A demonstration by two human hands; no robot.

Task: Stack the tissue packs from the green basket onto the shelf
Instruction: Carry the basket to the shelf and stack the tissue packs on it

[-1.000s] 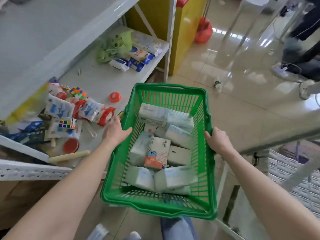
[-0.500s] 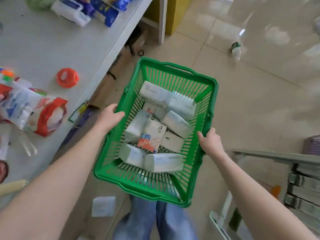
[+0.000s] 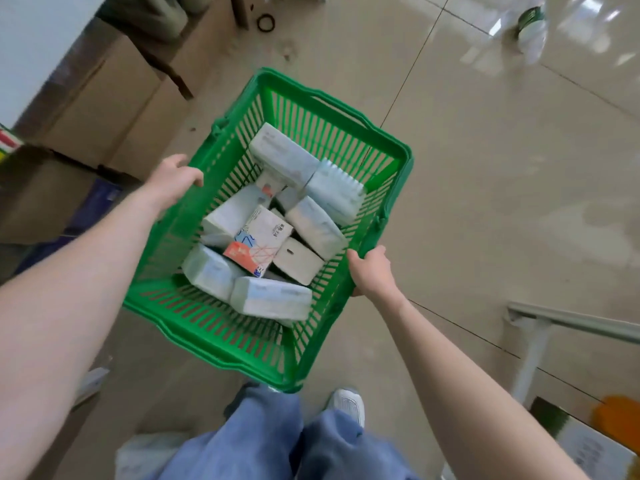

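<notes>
Tiled floor [image 3: 485, 168] below us, cardboard boxes [image 3: 104, 109] and a shelf edge [image 3: 31, 46] far left. Left hand [image 3: 176, 178] curls over the green basket [image 3: 277, 362] at its left rim; right hand [image 3: 372, 270] grips the right rim. We're carrying it above the floor, over our legs. Tissue packs [image 3: 273, 301] lie jumbled inside, none on the shelf yet. We judge them light, soft, with slick film wrap: take each across its short sides, squeeze lightly. The printed pack [image 3: 258, 242] on top looks easiest first.
</notes>
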